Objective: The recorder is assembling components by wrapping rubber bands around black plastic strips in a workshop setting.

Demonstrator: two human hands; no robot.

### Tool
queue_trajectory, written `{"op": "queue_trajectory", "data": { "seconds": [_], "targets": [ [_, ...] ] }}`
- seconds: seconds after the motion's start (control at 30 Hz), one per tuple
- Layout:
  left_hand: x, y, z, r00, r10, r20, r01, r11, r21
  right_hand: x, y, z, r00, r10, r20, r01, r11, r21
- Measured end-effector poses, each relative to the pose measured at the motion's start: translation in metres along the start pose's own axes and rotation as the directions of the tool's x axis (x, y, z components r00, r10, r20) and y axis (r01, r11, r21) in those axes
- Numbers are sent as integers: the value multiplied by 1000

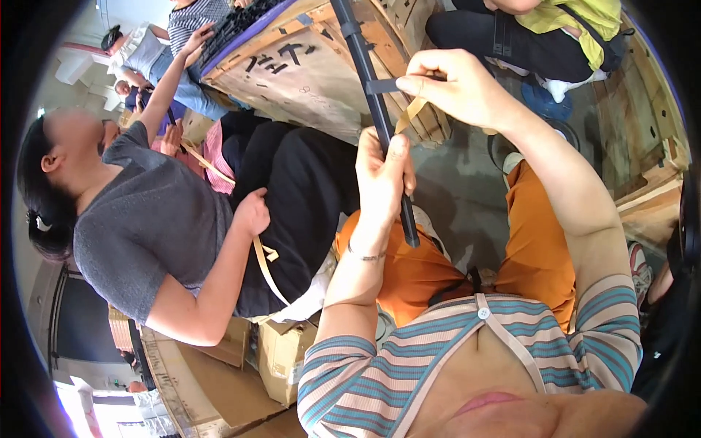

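Note:
A long black tube (pixel 360 62) runs slantwise from the top edge down to a capped end above my lap. My left hand (pixel 381 175) is wrapped round its lower part, thumb lying along it. To the right of the tube, my right hand (pixel 456 91) pinches a short dark strip of tape (pixel 382 86) between thumb and fingertips. The strip's other end touches the tube above my left hand. A narrow tan strip (pixel 411 114) hangs below my right hand, close to the tube; where its upper end goes is hidden by the fingers.
A large wooden crate (pixel 307 91) with black parts piled on it stands ahead. On my left sits a co-worker in a grey shirt (pixel 157 226), holding a tan strip (pixel 266 270). Another person in black trousers (pixel 475 36) sits ahead right. Cardboard boxes (pixel 281 358) lie at lower left.

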State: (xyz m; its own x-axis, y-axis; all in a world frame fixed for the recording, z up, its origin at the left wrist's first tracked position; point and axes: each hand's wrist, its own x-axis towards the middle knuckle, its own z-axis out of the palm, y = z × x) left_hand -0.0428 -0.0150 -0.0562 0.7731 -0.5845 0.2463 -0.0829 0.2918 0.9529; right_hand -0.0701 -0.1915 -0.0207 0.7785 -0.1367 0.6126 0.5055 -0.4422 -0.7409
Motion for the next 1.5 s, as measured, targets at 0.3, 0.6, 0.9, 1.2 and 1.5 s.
{"op": "queue_trajectory", "data": {
  "seconds": [0.3, 0.6, 0.9, 1.2, 1.5],
  "targets": [
    [0, -6, -13, 995, 60, 84, -48, 989, -139, -4, -11, -6, 996, 81, 48, -81, 997, -9],
    [-3, 2, -1, 995, 72, 64, -55, 972, -228, -6, -15, -6, 999, 51, 14, -51, 998, -42],
    [-3, 3, -6, 981, 120, 152, -83, 970, -230, -9, -17, -11, 997, -51, -64, 48, 997, -57],
    [5, -4, -11, 989, 135, -60, -140, 985, -98, -9, -9, -11, 993, -87, -75, 78, 991, -112],
    [-1, 5, -16, 995, 23, 102, 17, 926, -376, -11, -14, -9, 999, -29, -37, 26, 997, -77]
  ]
}}
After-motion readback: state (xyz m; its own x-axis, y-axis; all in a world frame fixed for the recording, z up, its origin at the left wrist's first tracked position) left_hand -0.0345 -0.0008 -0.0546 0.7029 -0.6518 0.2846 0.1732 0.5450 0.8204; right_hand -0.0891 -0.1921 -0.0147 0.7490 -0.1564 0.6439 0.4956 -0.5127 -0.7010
